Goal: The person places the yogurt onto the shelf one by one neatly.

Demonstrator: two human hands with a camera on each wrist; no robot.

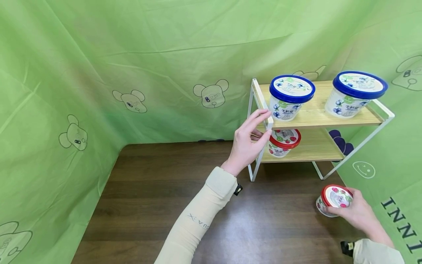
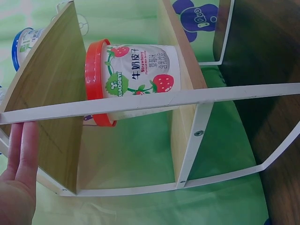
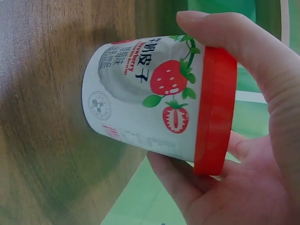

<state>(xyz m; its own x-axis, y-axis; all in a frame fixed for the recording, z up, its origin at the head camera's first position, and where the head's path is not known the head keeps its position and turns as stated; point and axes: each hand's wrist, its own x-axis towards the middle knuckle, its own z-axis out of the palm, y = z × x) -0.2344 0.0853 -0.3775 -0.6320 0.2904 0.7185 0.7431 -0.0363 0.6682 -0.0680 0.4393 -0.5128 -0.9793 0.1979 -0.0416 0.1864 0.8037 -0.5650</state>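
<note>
My right hand (image 1: pixel 357 211) grips a white paper tub with a red lid and strawberry prints (image 3: pixel 145 89), thumb on one side and fingers on the other. The tub is low over the brown wooden surface; whether it touches is unclear. My left hand (image 1: pixel 245 141) touches the left end of the white metal frame (image 2: pixel 140 103) of a two-tier shelf, its fingers extended to the upper rail. Behind that frame, a second red-lidded strawberry tub (image 2: pixel 140 75) stands on the lower board, partly covered by the left hand and frame in the head view.
On the shelf's upper board (image 1: pixel 318 106) stand two blue-lidded blueberry tubs, one on the left (image 1: pixel 291 97) and one on the right (image 1: pixel 356 93). The lower board (image 1: pixel 316 145) extends right of its tub. Green printed cloth (image 1: pixel 165 73) walls the back and sides.
</note>
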